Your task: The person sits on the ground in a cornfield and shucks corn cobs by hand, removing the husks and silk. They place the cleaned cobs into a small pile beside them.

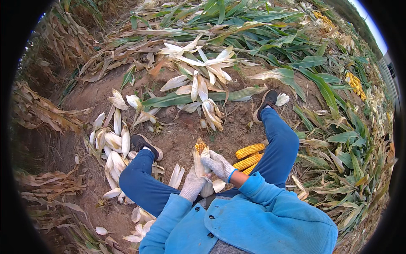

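Note:
An ear of corn point(200, 146) stands between my hands, its yellow tip bare and its lower part still inside a pale dry husk point(199, 165). My left hand point(194, 182), in a knit work glove, is closed round the lower part of the ear. My right hand point(219, 163), in a similar glove with a blue cuff edge, grips the husk at the upper right of the ear. Husked yellow corn ears point(249, 150) lie on the soil by my right thigh. Unhusked ears point(114, 141) are heaped beside my left foot.
Peeled husks point(211, 111) lie on the soil ahead. Cut green corn stalks and leaves point(272, 41) spread across the far side and right. More yellow ears point(355, 85) lie far right. Dry standing corn plants point(66, 38) are at the upper left. My shoes point(146, 145) rest either side.

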### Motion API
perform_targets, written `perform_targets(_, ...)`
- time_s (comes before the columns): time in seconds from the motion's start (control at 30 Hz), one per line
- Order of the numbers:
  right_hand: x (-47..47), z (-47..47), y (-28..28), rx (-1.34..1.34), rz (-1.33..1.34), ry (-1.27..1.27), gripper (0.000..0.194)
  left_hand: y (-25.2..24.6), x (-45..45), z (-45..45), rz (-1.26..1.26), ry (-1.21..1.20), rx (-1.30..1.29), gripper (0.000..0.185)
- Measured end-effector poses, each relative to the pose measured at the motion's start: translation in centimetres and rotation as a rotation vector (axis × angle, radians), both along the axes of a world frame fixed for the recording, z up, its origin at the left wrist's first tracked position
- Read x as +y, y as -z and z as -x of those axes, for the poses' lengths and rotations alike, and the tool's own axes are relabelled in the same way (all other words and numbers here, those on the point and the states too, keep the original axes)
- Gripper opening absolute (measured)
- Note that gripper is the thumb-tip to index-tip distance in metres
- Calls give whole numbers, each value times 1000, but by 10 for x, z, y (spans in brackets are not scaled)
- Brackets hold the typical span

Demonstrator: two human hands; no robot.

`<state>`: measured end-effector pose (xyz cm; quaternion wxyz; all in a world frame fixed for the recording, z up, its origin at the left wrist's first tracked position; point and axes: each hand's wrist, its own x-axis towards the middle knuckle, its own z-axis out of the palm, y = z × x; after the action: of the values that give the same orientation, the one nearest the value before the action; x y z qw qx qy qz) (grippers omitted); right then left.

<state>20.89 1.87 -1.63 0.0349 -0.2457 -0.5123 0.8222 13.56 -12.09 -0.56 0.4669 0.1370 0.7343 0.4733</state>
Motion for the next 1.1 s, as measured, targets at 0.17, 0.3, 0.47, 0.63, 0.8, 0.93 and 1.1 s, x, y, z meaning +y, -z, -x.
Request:
perform_targets(0.17,0,3,4,-23,-2,-17,30,-6,1,3,66,38,15,58)
perform_targets(0.3,5,4,5,-46,-31,-21,32,-9,2,4,147,79,115,58)
perform_targets(0.47,11,3,6,-138,-253,-101,33,7,-2,8,51,-3,38,58)
perform_targets(0.63,11,5,10,-165,-293,-39,37,18,-6,8,-35,-71,-84,56)
perform_targets(0.8,11,4,10,-218,-347,-15,37,16,-7,9,-44,-87,-124,56)
perform_targets(0.93,10,5,2,-235,-352,24,32,21,-7,11,-10,-127,-159,57)
perform_targets(1.1,9,8,-17,-93,-395,-51,24,36,-8,15,-344,-520,-752,49)
